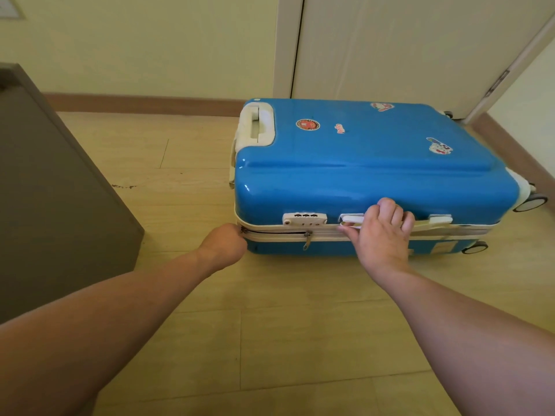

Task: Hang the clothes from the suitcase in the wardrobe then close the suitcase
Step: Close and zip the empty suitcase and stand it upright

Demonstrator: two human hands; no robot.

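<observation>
Both hands were on our blue suitcase [360,163]. Our right hand [383,235] gripped its side handle [351,218]. Our left hand [223,246] was fisted at the zipper [276,234] corner; what it held, we couldn't tell.

I count one blue suitcase [360,172] on the floor, and on its lid there are four stickers [307,124]. It has one number lock [304,218], one zipper pull [306,239] that hangs free, and three wheels [531,203] that I can see. There are my two hands, the left hand [223,246] and the right hand [383,232], and one grey cabinet [54,199].
</observation>
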